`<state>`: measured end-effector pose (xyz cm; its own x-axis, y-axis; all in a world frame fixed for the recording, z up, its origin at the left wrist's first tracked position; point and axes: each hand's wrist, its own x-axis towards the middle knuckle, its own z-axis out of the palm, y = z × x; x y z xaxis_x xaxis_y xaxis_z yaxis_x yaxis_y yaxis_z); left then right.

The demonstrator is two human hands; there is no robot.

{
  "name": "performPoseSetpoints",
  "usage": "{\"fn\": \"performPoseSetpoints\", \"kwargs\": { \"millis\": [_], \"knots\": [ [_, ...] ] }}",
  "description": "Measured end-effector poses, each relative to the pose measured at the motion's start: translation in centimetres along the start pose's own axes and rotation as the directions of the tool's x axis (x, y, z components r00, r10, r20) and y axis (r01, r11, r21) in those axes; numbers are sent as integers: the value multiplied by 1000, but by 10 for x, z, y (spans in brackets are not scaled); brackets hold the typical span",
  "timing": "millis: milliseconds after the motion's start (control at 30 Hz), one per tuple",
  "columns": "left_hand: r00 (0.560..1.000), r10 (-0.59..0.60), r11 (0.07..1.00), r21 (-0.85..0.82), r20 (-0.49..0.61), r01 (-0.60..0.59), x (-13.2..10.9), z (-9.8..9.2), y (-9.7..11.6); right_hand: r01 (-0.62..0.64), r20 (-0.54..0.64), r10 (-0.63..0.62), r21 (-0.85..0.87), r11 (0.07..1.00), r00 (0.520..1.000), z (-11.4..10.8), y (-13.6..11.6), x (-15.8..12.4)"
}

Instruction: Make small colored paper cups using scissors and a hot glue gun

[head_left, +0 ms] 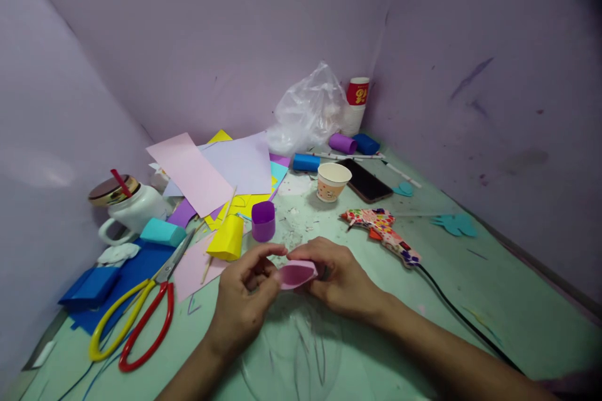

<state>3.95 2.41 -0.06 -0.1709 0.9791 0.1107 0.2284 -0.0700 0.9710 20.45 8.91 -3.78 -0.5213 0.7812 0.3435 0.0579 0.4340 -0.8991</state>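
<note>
Between my two hands is a pink paper tube [297, 276], its open end facing me and squeezed to a pointed oval. My left hand [249, 291] is closed on its left side, thumb at the near rim. On the right edge, my right hand [336, 272] pinches the tube with thumb and fingers. Just beyond my hands stands a short purple paper tube [263, 222], with a yellow paper tube [226, 239] to its left. Beneath my wrists lies a clear plastic sheet or disc [291, 357].
At left lie scissors [145, 319], a blue sheet [150, 263] and a white lidded mug [136, 210]. Coloured paper [239, 163] and a plastic bag [308, 109] lie behind. A paper cup [333, 183], phone [364, 180] and corded glue gun [383, 232] are on the right.
</note>
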Motion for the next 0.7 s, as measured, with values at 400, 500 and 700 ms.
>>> {"fn": "performPoseSetpoints", "kwargs": {
  "millis": [400, 500, 700],
  "knots": [
    [988, -80, 982, -159, 135, 102, -2, 22, -15, -362, 115, 386, 654, 664, 915, 11, -2, 0],
    [994, -91, 993, -67, 59, 95, 0, 18, -10, -373, 159, 347, 563, 737, 924, 5, -9, -1],
    [996, -48, 996, 72, -73, 54, 7, 2, -1, -335, 233, 242, 698, 633, 942, -11, -14, 3]
  ]
}}
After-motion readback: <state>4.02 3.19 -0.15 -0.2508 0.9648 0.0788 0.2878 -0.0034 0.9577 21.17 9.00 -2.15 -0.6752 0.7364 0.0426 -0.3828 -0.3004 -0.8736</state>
